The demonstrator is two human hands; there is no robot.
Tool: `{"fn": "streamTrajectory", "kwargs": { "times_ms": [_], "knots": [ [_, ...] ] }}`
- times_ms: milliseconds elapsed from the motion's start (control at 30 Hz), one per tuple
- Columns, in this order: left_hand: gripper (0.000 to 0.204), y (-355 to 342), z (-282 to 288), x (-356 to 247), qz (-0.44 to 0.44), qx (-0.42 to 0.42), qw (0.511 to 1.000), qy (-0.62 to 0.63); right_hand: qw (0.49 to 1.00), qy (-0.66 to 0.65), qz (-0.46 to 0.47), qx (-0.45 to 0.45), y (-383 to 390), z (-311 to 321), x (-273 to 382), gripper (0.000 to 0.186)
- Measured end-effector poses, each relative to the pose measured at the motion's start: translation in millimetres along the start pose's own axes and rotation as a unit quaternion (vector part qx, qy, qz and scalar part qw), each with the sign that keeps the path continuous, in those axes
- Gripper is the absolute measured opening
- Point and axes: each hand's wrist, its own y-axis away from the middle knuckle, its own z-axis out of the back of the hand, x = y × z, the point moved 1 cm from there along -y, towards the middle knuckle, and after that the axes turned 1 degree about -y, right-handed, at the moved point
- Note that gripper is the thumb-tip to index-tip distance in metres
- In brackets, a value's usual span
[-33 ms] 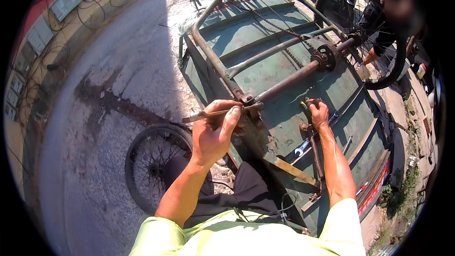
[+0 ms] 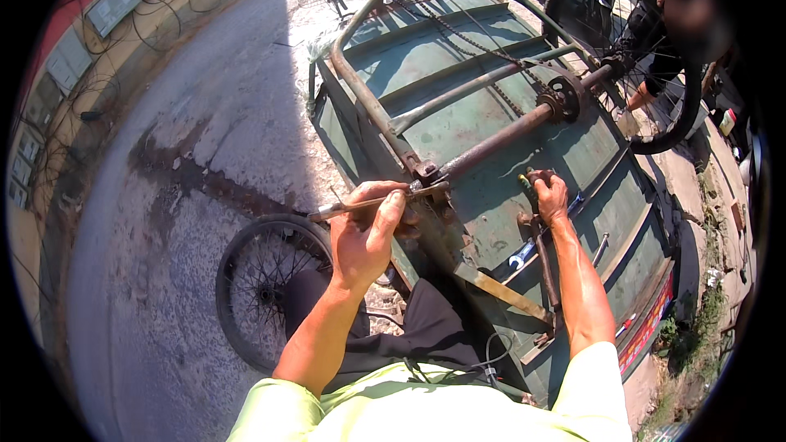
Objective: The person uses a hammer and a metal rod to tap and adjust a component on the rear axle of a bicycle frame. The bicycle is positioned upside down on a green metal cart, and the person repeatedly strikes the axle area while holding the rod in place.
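— Two hands, what are they gripping?
— Left hand (image 2: 364, 237) has its fingers curled round a thin rusty rod (image 2: 372, 202) at the axle (image 2: 499, 141); right hand (image 2: 550, 196) is closed on a green-handled tool (image 2: 526, 186).

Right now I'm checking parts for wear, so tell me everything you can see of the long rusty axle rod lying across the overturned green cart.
The long rusty axle rod is a straight, brown, corroded metal bar running diagonally over the upturned green metal cart body. Its far end carries a round hub flange near a black spoked wheel; its near end meets a bracket on the tubular frame, by the left hand.
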Motion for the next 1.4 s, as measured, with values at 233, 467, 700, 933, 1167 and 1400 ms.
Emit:
{"fn": "streamTrajectory", "kwargs": {
  "times_ms": [233, 467, 700, 933, 1167, 1400],
  "knots": [
    [0.019, 18.3, -4.8, 50.7, 0.024, -0.097, 0.972, 0.213, 1.000, 0.001, -0.003, 0.000, -0.7, 1.0, -2.7, 0.030],
    [0.021, 21.0, -19.7, 69.3, 0.067, -0.157, 0.944, 0.282, 1.000, 0.001, -0.016, 0.001, 2.3, -2.0, -3.4, 0.029],
    [0.021, 20.0, -28.8, 77.5, 0.044, -0.149, 0.948, 0.277, 0.999, -0.032, -0.009, -0.001, 1.0, 0.1, 3.6, 0.026],
    [0.017, 5.9, -25.2, 67.6, 0.074, -0.203, 0.953, 0.213, 1.000, -0.009, 0.001, 0.000, -1.4, 1.2, 3.8, 0.025],
    [0.013, -6.2, -38.7, 26.8, -0.022, -0.146, 0.988, -0.043, 1.000, -0.002, -0.006, 0.002, 2.0, -0.4, 17.2, 0.024],
    [0.010, -45.5, -65.5, -31.4, -0.187, 0.125, 0.837, -0.498, 1.000, 0.010, 0.005, 0.008, 3.7, -2.5, 25.5, 0.026]
  ]
}}
